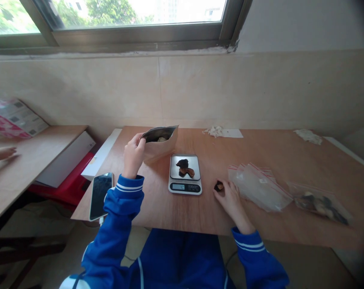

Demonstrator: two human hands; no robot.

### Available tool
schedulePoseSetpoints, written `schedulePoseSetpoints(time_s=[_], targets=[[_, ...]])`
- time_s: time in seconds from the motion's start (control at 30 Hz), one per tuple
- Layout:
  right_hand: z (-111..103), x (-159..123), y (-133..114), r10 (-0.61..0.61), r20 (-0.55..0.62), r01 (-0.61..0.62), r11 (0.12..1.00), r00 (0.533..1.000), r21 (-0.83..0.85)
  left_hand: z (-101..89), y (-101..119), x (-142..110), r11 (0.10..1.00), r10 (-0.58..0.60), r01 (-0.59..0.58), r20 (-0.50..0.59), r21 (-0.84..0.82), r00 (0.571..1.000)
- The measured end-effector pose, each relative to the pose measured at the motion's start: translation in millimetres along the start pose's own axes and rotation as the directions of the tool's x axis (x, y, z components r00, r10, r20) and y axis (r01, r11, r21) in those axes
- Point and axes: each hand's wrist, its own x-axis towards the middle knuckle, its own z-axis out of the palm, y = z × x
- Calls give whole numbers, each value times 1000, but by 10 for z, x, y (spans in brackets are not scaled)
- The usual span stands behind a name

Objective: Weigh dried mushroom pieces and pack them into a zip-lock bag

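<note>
My left hand (134, 154) pinches the rim of a brown paper pouch (161, 150) with a silvery lining. The pouch gapes at the top, and something pale shows inside. To its right a small digital kitchen scale (185, 187) bears a few dark brown dried pieces (186, 172) on its steel plate; its display is lit, but I cannot read it surely. Right of the scale, my right hand (230, 197) holds a similar dark dried piece (219, 186) between thumb and fingers, low over the wooden table (164, 208). What exactly the pieces are, I cannot tell.
Clear zip bags (260, 186) lie beyond my right hand, and a filled zip bag (320, 204) lies farther right. A phone (101, 196) with a cable rests at the left edge. White scraps (215, 131) sit at the back. Another person's hand (3, 153) is over the left table.
</note>
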Motion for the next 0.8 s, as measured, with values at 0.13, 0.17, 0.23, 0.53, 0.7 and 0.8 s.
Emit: schedulePoseSetpoints(time_s=[0.13, 0.17, 0.23, 0.53, 0.7, 0.8], targets=[[-30, 153, 60, 72, 24, -74, 992, 997, 105, -31, -5, -42, 1000, 10, -9, 45, -15, 999], [-35, 201, 68, 83, 30, -87, 986, 996, 145, -40, -4, -64, 1000, 13, -12, 60, -21, 998], [-32, 319, 49, 97, 54, -107, 967, 994, 231, -59, 4, -118, 999, 27, -23, 90, -39, 996], [240, 971, -534, -10, 201, -102, 836, 980, 539, -142, 64, -307, 992, 113, -93, 296, -81, 948], [-12, 940, -853, -77, -10, 75, 922, 997, 381, -126, 120, -377, 983, 180, -182, 343, -24, 922], [-394, 782, -1185, -106, -228, 192, 897, 968, 398, -93, 229, -458, 979, 172, -199, 322, 51, 931]])
